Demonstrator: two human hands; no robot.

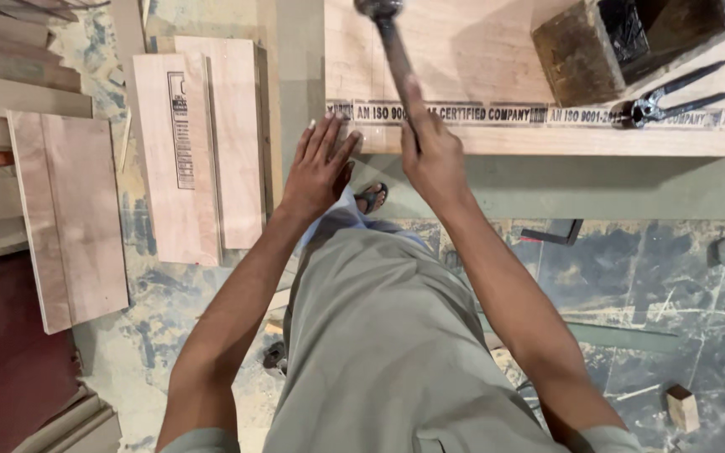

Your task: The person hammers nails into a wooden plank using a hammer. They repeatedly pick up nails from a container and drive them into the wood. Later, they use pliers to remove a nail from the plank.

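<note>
Looking down, I see my right hand (431,159) wrapped tight around the handle of a hammer (396,50). The fingers are closed on the handle. The hammer points up and away from me, and its dark head sits at the very top edge of the view, over the big plywood sheet (480,50).

My left hand (319,168) is flat and spread out, fingers straight. Its fingertips touch the near edge of the plywood sheet, just beside my right hand. It holds nothing.

On the sheet, well off to the right, sits a dark wooden block (597,50). A pair of metal pincers (673,96) lies just beside it, near the printed strip along the edge.

To my left, some flat boards (203,151) lie on the dusty floor (665,277). A small wood scrap (681,408) lies on the floor by my right arm.
</note>
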